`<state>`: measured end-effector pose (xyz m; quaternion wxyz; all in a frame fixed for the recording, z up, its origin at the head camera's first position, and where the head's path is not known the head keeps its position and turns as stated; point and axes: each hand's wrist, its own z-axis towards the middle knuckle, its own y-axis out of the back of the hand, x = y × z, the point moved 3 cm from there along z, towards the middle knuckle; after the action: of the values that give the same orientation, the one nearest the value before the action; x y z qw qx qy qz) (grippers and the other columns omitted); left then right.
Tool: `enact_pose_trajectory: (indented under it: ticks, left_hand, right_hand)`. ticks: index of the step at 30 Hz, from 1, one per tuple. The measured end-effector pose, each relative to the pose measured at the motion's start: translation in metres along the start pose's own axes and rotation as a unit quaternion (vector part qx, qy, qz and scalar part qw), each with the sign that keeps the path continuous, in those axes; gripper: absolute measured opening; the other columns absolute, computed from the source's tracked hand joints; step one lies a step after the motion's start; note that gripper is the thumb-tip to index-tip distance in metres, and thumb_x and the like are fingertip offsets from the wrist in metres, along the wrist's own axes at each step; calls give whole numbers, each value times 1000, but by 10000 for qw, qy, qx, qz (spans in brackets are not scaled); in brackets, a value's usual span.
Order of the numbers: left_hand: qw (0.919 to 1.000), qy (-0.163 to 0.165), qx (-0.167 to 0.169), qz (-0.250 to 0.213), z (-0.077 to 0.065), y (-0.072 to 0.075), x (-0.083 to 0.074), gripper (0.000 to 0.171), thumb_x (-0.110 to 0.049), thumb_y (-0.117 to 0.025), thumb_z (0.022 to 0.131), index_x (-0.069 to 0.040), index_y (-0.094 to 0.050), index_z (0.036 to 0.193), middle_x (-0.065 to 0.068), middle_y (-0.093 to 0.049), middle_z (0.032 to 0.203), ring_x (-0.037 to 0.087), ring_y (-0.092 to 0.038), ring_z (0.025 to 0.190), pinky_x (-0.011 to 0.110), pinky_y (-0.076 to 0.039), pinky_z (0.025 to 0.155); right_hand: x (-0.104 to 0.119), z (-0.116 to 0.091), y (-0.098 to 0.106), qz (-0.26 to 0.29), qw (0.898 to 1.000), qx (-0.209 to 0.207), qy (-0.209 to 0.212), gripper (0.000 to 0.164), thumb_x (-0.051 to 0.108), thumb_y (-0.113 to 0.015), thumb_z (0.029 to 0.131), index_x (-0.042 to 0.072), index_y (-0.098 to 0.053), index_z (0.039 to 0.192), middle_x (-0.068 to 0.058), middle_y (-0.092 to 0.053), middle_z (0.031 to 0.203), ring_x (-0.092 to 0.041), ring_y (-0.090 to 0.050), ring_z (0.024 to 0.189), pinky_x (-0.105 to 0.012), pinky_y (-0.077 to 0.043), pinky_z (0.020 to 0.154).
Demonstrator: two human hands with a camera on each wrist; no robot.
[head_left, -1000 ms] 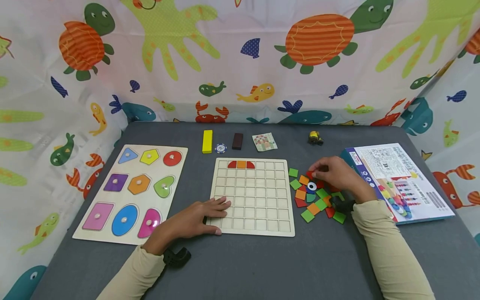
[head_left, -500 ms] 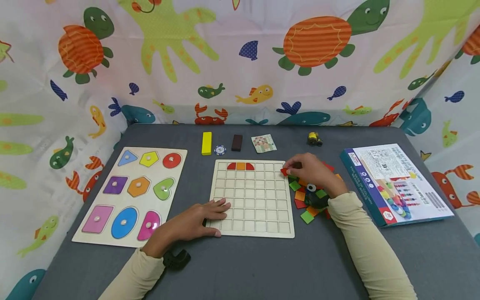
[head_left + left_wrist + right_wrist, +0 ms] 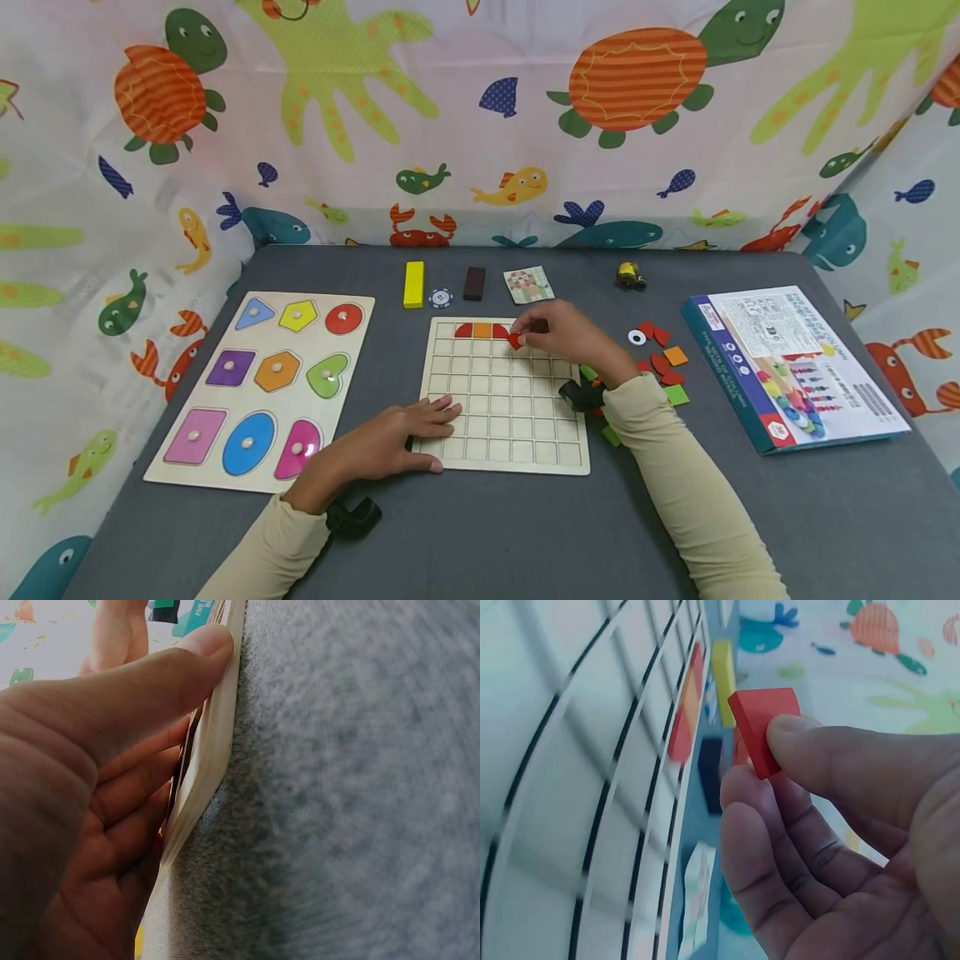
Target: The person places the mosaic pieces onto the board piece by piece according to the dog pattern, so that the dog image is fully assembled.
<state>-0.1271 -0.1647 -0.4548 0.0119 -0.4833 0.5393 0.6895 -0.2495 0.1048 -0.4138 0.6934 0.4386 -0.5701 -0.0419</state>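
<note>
A wooden grid board (image 3: 513, 429) lies in front of the person. In its top row sit two red rounded pieces with an orange square piece (image 3: 483, 331) between them. The left hand (image 3: 397, 436) rests its outstretched fingers on the board's lower left; in the left wrist view its thumb (image 3: 202, 649) lies along the board's edge (image 3: 217, 727). Over the upper part of the grid, the right hand (image 3: 562, 335) pinches a small red tile (image 3: 765, 724) between thumb and fingers, just below and right of the placed pieces. The right forearm covers part of the loose pieces.
Loose red, orange and green tiles (image 3: 676, 356) lie right of the board. A shape puzzle board (image 3: 247, 400) stands left, a boxed set (image 3: 802, 367) right. Behind are a yellow block (image 3: 414, 285), a poker chip (image 3: 441, 297), a dark block (image 3: 474, 283), a card (image 3: 528, 285) and a toy vehicle (image 3: 630, 276).
The right hand has picked a red tile from the pile and carried it left over the grid board's upper part. The left hand has stayed in place on the board.
</note>
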Motion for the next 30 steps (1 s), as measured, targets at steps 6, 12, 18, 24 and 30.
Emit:
enact_pose_trajectory:
  ticks: [6,12,18,24,30]
  left_hand:
    - [10000,-20,-5,13,-2,-2,1,63,-32,-77,85,-9,-54,139,-3,-40,150,18,-24,144,45,-29,110]
    - [9999,-117,-27,-4,-2,-4,1,61,-33,-76,85,-8,-56,137,-1,-40,150,20,-24,144,46,-29,110]
    - [9999,-120,-7,-50,-2,-1,2,61,-33,-76,85,-7,-56,137,-1,-41,150,20,-23,144,47,-28,110]
    - [10000,-45,41,-51,-1,1,3,61,-31,-76,85,-9,-55,138,-4,-40,150,15,-22,144,44,-28,111]
    - [9999,-100,45,-41,1,0,3,60,-31,-76,85,-8,-56,137,-4,-40,150,15,-22,144,44,-28,111]
  right_hand:
    - [16,15,-19,-30,9996,30,266,13,1,-64,92,4,-72,102,-4,-68,95,-17,-59,80,-32,-51,73]
    - [27,32,-34,-191,9988,173,424,13,2,-64,93,4,-72,103,-4,-68,94,-16,-59,79,-31,-50,72]
    - [32,51,-46,-200,9978,235,590,14,2,-63,93,5,-72,104,-4,-69,97,-15,-58,78,-28,-49,72]
    - [35,66,-55,-456,9975,180,511,15,4,-63,93,8,-73,103,-1,-68,98,-15,-59,83,-28,-48,75]
    - [42,75,-63,-833,9936,381,657,16,2,-61,94,6,-74,103,-4,-68,101,-18,-59,92,-29,-48,83]
